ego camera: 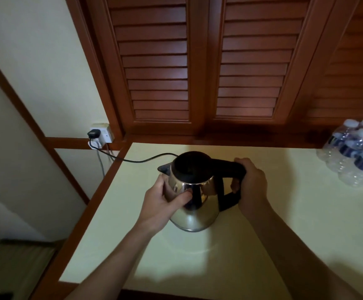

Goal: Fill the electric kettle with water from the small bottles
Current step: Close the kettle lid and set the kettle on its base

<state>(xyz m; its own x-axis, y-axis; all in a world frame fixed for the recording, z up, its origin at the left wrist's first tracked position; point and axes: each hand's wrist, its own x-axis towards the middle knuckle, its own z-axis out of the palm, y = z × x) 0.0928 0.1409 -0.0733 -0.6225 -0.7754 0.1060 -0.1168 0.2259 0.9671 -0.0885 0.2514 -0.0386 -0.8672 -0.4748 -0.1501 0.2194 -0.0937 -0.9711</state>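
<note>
My right hand [253, 182] wraps the black handle [230, 169] of the steel kettle [195, 191]; my left hand [165, 198] cups its body below the spout, lid shut. The kettle stands on the pale tabletop [284, 234], whose wooden left edge runs just beyond my left hand. The shrink-wrapped small bottles [358, 152] sit well right of my right hand, with bare surface between. The cord [133, 160] trails from behind the kettle to the wall socket [101, 133].
</note>
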